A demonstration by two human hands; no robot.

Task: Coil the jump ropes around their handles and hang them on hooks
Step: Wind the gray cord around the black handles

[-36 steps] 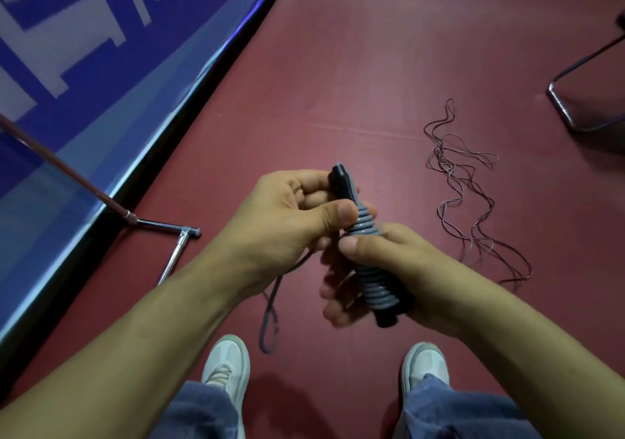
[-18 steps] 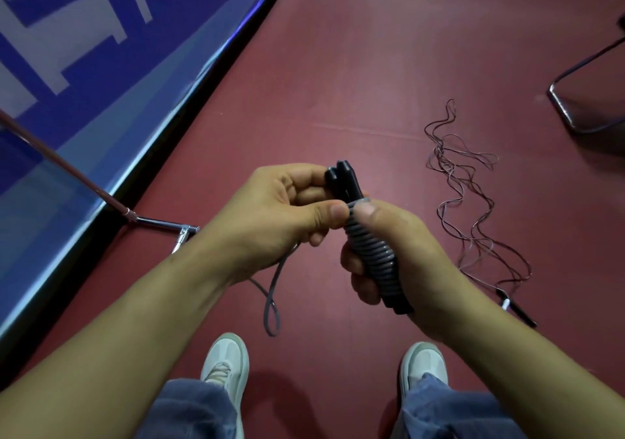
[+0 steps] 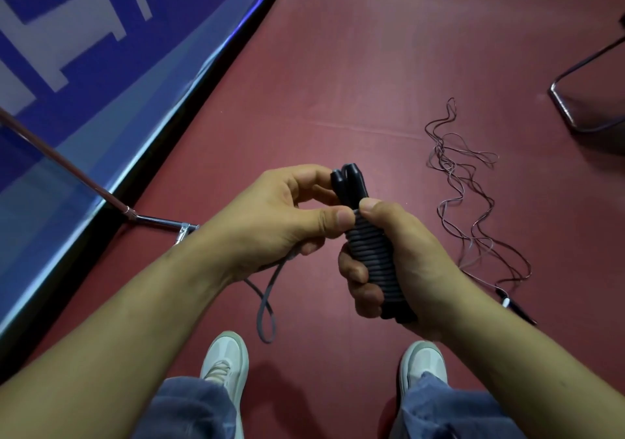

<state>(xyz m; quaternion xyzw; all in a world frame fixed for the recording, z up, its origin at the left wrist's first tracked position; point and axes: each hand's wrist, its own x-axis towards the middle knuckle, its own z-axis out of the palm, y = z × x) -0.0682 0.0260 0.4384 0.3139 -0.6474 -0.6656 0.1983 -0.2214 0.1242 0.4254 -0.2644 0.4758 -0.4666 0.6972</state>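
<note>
Two black handles (image 3: pixel 348 181) sat paired in the right grip (image 3: pixel 406 252), clenched round the coiled rope (image 3: pixel 372 256), likely to keep turns tight, while the left grip (image 3: pixel 280 215) just beside pinched the slack tail (image 3: pixel 265 306) for winding.

Grey rope (image 3: pixel 372 256) coils round paired black handles (image 3: pixel 348 181); thin rope (image 3: pixel 473 198) lies tangled.
</note>
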